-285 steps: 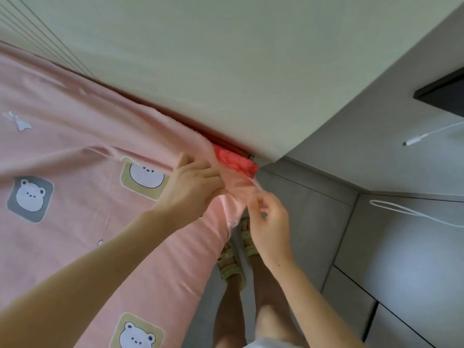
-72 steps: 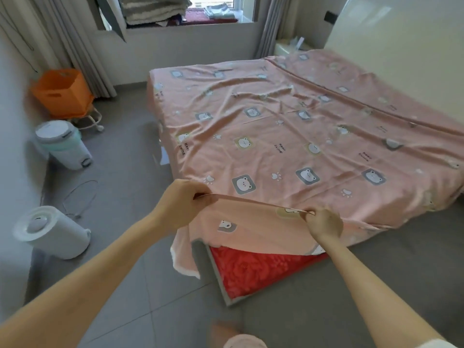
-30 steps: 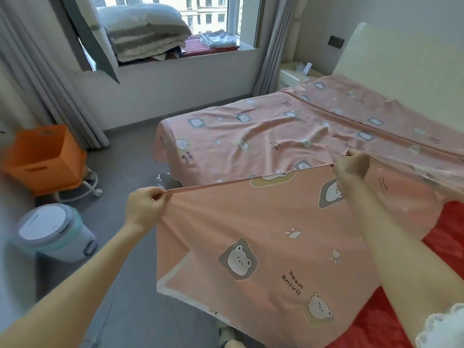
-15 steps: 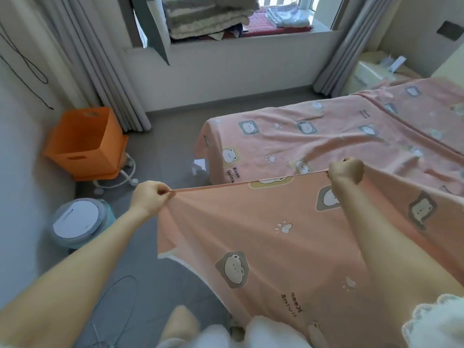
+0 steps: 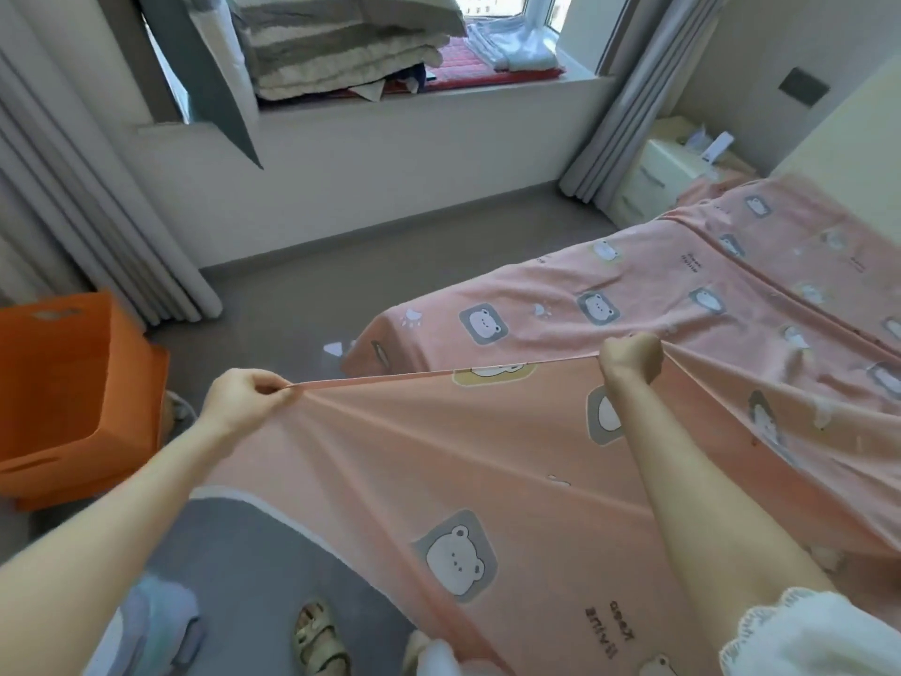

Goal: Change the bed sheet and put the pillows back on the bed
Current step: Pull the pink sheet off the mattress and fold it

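A bedroom with a grey floor [image 5: 302,295] is seen from above, with a low bed [image 5: 390,344] at about three o'clock and a window sill [image 5: 439,97] along twelve o'clock. The left hand [image 5: 244,400] is closed in a pinch on the hem of the pink bear-print bed sheet [image 5: 439,456] at about nine o'clock from the centre, the cloth being gathered between thumb and curled fingers. The right hand [image 5: 629,356] is curled round the same hem at about two o'clock, with its back turned to the camera. The two hands are held well apart, and the hem between them is drawn into a straight, taut line. From that line the sheet is draped down toward six o'clock, over the floor and in front of the person's legs, while its far part is spread, rumpled, across the bed toward three o'clock. A white lace-edged sleeve [image 5: 819,631] is seen at five o'clock and a sandalled foot [image 5: 319,636] at six o'clock. An orange box [image 5: 73,397] is set on the floor at nine o'clock, near pale curtains [image 5: 97,226]. Folded bedding [image 5: 341,46] is stacked on the sill at twelve o'clock, and a pale nightstand [image 5: 668,183] is placed at one o'clock, beside the cream headboard [image 5: 838,139].
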Demonstrator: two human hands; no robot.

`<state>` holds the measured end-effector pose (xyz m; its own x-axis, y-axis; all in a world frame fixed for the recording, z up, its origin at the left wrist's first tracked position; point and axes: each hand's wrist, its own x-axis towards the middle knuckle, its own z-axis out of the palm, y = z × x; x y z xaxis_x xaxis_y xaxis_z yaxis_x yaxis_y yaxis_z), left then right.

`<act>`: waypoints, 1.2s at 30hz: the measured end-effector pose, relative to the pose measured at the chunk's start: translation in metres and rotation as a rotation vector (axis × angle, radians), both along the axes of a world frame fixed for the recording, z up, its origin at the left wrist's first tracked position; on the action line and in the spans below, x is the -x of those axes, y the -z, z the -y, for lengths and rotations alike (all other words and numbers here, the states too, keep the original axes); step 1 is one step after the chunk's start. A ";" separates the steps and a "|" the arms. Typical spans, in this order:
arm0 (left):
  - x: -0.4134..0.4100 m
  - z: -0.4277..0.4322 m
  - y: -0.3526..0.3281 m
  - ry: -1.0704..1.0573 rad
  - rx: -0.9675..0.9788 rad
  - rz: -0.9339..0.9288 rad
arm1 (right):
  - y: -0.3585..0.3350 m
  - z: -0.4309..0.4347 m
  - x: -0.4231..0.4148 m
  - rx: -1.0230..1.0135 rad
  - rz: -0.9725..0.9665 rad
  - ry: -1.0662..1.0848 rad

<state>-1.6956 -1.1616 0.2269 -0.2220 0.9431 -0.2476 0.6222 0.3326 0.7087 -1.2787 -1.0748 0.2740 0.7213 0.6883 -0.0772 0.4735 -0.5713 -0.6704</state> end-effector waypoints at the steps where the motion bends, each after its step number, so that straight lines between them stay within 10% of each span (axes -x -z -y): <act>1: 0.012 -0.020 0.001 0.004 0.010 0.028 | 0.002 -0.015 0.010 -0.013 -0.020 0.002; 8: 0.060 -0.138 0.019 0.050 0.073 0.101 | 0.043 -0.098 0.041 -0.040 -0.379 0.040; 14: 0.077 -0.239 0.032 0.160 0.127 0.037 | 0.092 -0.169 0.050 0.206 -0.295 -0.128; 24: 0.092 -0.329 0.069 0.360 0.240 0.073 | 0.158 -0.248 0.073 0.895 0.466 -0.719; 36: 0.117 -0.357 0.167 0.386 0.430 0.203 | 0.232 -0.259 0.074 0.725 0.728 -0.639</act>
<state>-1.8123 -0.8050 0.0601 0.2068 0.7525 -0.6253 0.6214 0.3926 0.6780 -1.3529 -0.8163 0.0423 0.3015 0.9016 -0.3102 0.9409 -0.2288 0.2496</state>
